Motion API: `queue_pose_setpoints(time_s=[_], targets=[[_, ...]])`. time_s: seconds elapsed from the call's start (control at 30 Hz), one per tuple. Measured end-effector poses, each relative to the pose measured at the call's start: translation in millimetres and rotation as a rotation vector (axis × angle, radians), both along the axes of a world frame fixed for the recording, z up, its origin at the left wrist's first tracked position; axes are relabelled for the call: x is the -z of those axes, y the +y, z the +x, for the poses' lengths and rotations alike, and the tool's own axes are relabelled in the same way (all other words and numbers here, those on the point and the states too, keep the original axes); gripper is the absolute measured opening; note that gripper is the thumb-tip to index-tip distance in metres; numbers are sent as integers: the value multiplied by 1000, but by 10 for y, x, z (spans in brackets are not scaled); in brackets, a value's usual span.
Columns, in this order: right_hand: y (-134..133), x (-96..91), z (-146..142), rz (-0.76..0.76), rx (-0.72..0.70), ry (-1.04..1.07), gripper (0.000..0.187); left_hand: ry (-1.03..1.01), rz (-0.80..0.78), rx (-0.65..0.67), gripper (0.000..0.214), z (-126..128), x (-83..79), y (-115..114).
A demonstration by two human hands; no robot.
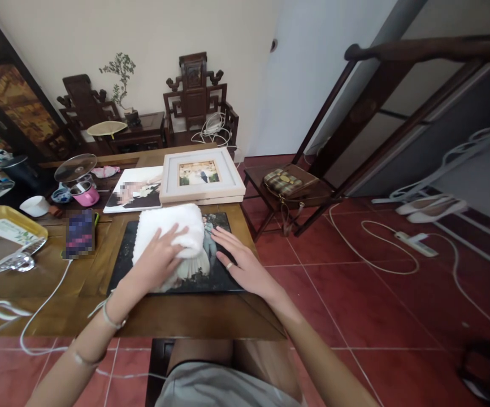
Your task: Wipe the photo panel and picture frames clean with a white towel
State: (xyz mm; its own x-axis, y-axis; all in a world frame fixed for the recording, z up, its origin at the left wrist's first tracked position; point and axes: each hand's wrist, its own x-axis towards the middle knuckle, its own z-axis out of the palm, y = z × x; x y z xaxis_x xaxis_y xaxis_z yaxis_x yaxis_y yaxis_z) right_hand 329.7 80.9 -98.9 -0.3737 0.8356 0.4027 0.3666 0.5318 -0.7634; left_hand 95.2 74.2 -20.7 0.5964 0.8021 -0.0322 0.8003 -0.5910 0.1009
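Observation:
A dark photo panel (121, 263) with a couple pictured on it lies flat near the table's front edge. Over its left and middle part is a folded white towel (154, 223). My left hand (157, 257) grips this towel from above, its fingers pressed into the cloth and somewhat apart. On the panel's right side rests my right hand (245, 265), open, fingers stretched out and a ring on one of them. The towel and both hands cover parts of the picture.
Beyond the panel lie framed pictures (232, 175) and a white-edged photo print (113, 195). At left are a phone (79, 234) on a charging cable, a pink cup (86, 195) and an oil bottle (13, 223). A chair (312, 186) bearing a plaid bag (282, 181) stands right.

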Motion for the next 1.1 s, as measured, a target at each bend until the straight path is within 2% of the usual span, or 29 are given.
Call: queue_pose_setpoints(time_s=[0.1, 0.2, 0.3, 0.4, 0.53, 0.6, 0.7, 0.8, 0.9, 1.0, 1.1], targets=[[-1, -3, 1, -6, 2, -6, 43, 29, 68, -53, 27, 61, 51, 173], [2, 1, -7, -16, 12, -9, 44, 63, 85, -77, 25, 198, 71, 98], [0, -4, -12, -54, 66, 21, 48, 79, 106, -73, 24, 383, 121, -193], [-15, -26, 6, -104, 123, 73, 52, 40, 183, -10, 22, 542, 265, -563], [-37, -39, 51, -120, 84, 89, 52, -40, 243, 125, 20, 564, 465, -945], [-38, -34, 64, -107, 62, 76, 51, -55, 202, 178, 20, 478, 458, -1058], [-30, -31, 51, -70, 35, 53, 49, -35, 61, 240, 17, 293, 266, -1132], [-20, -35, 14, -24, 0, 12, 46, 38, -110, 190, 14, 127, -27, -1079], [-17, -26, -11, 2, -12, -10, 42, 94, -200, 80, 23, 25, -240, -878], [-14, -5, -14, 14, -8, 4, 40, 90, -189, 16, 25, -17, -291, -563], [-7, 11, -7, 28, -8, 10, 41, 79, -166, 11, 27, 8, -230, -213]])
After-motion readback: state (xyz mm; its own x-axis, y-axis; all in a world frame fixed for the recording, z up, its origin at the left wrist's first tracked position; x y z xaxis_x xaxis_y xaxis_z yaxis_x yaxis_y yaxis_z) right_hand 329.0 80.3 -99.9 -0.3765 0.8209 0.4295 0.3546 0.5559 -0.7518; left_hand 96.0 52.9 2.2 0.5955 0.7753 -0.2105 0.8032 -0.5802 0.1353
